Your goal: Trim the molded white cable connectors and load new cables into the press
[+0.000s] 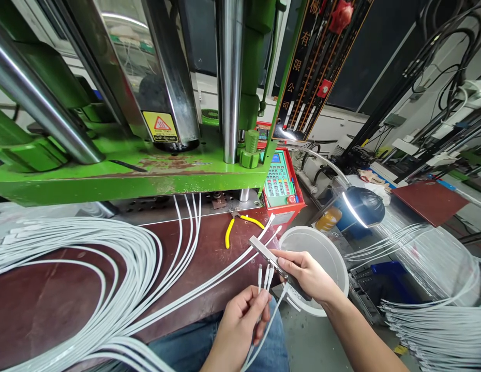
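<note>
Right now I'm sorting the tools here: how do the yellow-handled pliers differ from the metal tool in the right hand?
The yellow-handled pliers lie untouched on the brown table; the metal tool is gripped by the right hand. The pliers have curved yellow grips; the metal tool is a straight, flat, bare silver bar. The metal tool sits by the cable ends held in the left hand; the pliers lie apart. Both are hand tools.

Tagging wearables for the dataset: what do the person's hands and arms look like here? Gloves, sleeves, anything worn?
Both bare: left hand and right hand have no gloves, and no rings or watch show. The right forearm is uncovered, with no sleeve in frame. Blue jeans show below the hands.
</note>
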A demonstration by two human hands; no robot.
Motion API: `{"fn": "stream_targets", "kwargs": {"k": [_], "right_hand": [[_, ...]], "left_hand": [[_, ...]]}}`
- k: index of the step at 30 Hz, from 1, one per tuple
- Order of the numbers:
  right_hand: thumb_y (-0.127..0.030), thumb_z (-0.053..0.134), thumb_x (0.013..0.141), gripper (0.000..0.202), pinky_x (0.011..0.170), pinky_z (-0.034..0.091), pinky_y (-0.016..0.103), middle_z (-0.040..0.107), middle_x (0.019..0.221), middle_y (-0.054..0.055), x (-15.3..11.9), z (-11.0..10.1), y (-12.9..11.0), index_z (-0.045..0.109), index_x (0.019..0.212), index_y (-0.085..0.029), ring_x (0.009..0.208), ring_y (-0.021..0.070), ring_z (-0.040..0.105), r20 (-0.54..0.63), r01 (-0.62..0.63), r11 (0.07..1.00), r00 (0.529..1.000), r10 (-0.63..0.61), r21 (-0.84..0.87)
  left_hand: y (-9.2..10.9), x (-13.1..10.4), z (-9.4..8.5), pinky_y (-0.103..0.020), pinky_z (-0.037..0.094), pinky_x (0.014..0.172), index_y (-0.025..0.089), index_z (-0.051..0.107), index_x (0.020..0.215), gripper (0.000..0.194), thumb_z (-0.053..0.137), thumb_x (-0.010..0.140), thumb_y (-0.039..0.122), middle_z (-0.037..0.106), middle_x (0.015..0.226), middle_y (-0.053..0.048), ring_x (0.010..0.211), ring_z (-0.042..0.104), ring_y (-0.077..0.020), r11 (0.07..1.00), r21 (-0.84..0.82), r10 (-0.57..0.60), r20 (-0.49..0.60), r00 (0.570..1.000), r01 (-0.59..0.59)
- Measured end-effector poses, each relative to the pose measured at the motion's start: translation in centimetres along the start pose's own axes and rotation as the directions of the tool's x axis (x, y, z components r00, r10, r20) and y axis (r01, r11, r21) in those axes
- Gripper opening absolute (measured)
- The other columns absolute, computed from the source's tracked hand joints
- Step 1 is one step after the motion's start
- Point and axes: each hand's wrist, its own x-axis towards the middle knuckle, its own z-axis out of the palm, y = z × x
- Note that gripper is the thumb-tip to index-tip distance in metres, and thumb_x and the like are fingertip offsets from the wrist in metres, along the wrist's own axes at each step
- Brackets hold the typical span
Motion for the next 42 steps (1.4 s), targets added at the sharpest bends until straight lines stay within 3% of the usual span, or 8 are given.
{"fn": "stream_targets", "kwargs": {"k": [4, 10, 22, 27, 30, 35, 39, 42], "right_hand": [[-0.044, 0.054, 0.091, 0.043, 0.062, 0.035, 0.025, 0.056, 0.072, 0.001, 0.2, -0.2, 0.3, 0.061, 0.125, -0.019, 0.064, 0.0119, 0.045, 0.013, -0.001, 1.0, 1.0, 0.001, -0.001], [-0.044, 0.053, 0.091, 0.042, 0.061, 0.035, 0.025, 0.054, 0.074, 0.001, 0.4, -0.6, 0.5, 0.06, 0.125, -0.02, 0.064, 0.0116, 0.044, 0.024, 0.005, 1.0, 1.0, -0.005, 0.006], [-0.042, 0.048, 0.094, 0.041, 0.06, 0.033, 0.023, 0.053, 0.075, 0.0, 0.2, -0.4, 0.1, 0.058, 0.128, -0.022, 0.064, 0.011, 0.041, 0.095, 0.028, 0.998, 0.995, -0.022, -0.063], [-0.042, 0.047, 0.094, 0.041, 0.063, 0.035, 0.024, 0.058, 0.081, 0.0, 0.1, -0.1, 0.3, 0.058, 0.128, -0.023, 0.069, 0.0129, 0.044, 0.026, 0.081, 0.964, 0.997, -0.077, -0.253], [-0.043, 0.046, 0.094, 0.042, 0.061, 0.035, 0.024, 0.058, 0.078, 0.0, 0.1, -0.2, 0.3, 0.058, 0.129, -0.023, 0.066, 0.0128, 0.044, 0.036, 0.068, 0.973, 0.997, -0.061, -0.221], [-0.045, 0.048, 0.092, 0.042, 0.067, 0.038, 0.025, 0.062, 0.083, 0.001, 0.0, -0.8, 0.3, 0.059, 0.127, -0.023, 0.072, 0.0149, 0.05, 0.049, 0.056, 0.987, 0.998, -0.049, -0.154], [-0.046, 0.049, 0.092, 0.043, 0.072, 0.04, 0.027, 0.065, 0.087, 0.002, -0.1, -1.1, 0.1, 0.06, 0.126, -0.023, 0.079, 0.0176, 0.055, 0.034, 0.054, 0.984, 0.998, -0.049, -0.172], [-0.047, 0.048, 0.092, 0.044, 0.073, 0.042, 0.028, 0.065, 0.086, 0.002, -0.1, -1.0, -0.1, 0.06, 0.126, -0.022, 0.078, 0.0178, 0.055, 0.05, 0.049, 0.984, 0.998, -0.041, -0.17]], "left_hand": [[-0.5, 0.5, -0.5, -0.019, 0.022, 0.04, 0.019, 0.045, 0.062, 0.04, 0.057, 0.079, 0.054, 0.038, 0.05, 0.007, 0.041, 0.029, -0.0052, 0.979, 0.2, 0.054, -0.025, 0.998, -0.048], [-0.4, 0.7, -1.3, -0.02, 0.02, 0.04, 0.019, 0.047, 0.065, 0.037, 0.053, 0.081, 0.051, 0.042, 0.054, 0.005, 0.043, 0.029, -0.0061, 0.926, 0.376, 0.058, -0.034, 0.998, -0.041], [-0.7, 1.0, -1.5, -0.021, 0.019, 0.039, 0.02, 0.043, 0.063, 0.032, 0.05, 0.083, 0.044, 0.041, 0.052, 0.006, 0.041, 0.027, -0.0063, 0.889, 0.454, 0.055, -0.002, 0.998, -0.048], [-0.5, 0.9, -1.2, -0.021, 0.019, 0.037, 0.02, 0.044, 0.063, 0.033, 0.052, 0.082, 0.046, 0.045, 0.051, 0.005, 0.037, 0.028, -0.0059, 0.912, 0.41, 0.039, -0.034, 0.999, -0.022], [0.2, 0.6, -1.0, -0.021, 0.028, 0.039, 0.019, 0.049, 0.065, 0.035, 0.053, 0.08, 0.05, 0.049, 0.051, 0.004, 0.039, 0.036, -0.0083, 0.933, 0.358, 0.018, -0.007, 1.0, -0.014], [1.5, 0.2, -1.2, -0.024, 0.044, 0.066, 0.017, 0.06, 0.071, 0.032, 0.06, 0.078, 0.048, 0.059, 0.068, -0.001, 0.066, 0.053, -0.0136, 0.96, 0.257, 0.13, -0.064, 0.989, -0.11], [1.8, 0.0, -1.0, -0.023, 0.041, 0.05, 0.017, 0.059, 0.079, 0.033, 0.062, 0.076, 0.049, 0.057, 0.065, 0.001, 0.053, 0.048, -0.0109, 0.998, -0.052, 0.031, -0.1, 0.994, -0.037], [1.8, 0.0, -1.0, -0.019, 0.032, 0.039, 0.017, 0.057, 0.08, 0.033, 0.064, 0.075, 0.049, 0.052, 0.057, 0.004, 0.041, 0.04, -0.007, 0.998, -0.064, -0.004, -0.103, 0.995, -0.002]]}}
